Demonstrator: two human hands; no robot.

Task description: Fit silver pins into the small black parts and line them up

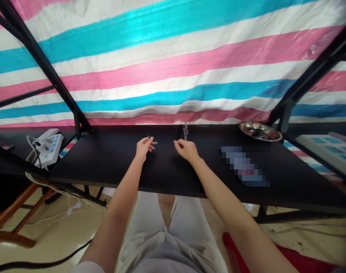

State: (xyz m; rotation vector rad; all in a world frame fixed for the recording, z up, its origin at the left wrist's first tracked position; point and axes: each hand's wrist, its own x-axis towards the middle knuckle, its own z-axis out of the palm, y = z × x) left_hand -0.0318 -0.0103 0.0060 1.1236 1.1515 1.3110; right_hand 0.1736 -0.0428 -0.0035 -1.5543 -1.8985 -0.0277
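Note:
Over the middle of the black tabletop [110,159], my left hand [144,148] has its thumb and forefinger pressed together. A tiny dark tip pokes out above them, and a small clear, greyish bit [156,143] shows by the fingertips; both are too small to name. To its right, my right hand [187,150] is closed in a pinch, its fingertips facing the left hand across a gap. What the right fingers hold, if anything, is hidden. Just behind the right hand lies a line of small clear bead-like pieces [185,131], with a shorter row of similar pieces [202,126] near the back edge.
At the back right sits a shiny metal plate [260,131]. A pixelated blue flat object [242,167] lies right of my right hand. White power strips [52,149] are at the left. Black metal posts [63,91] flank the table, and a striped sheet [173,64] hangs behind.

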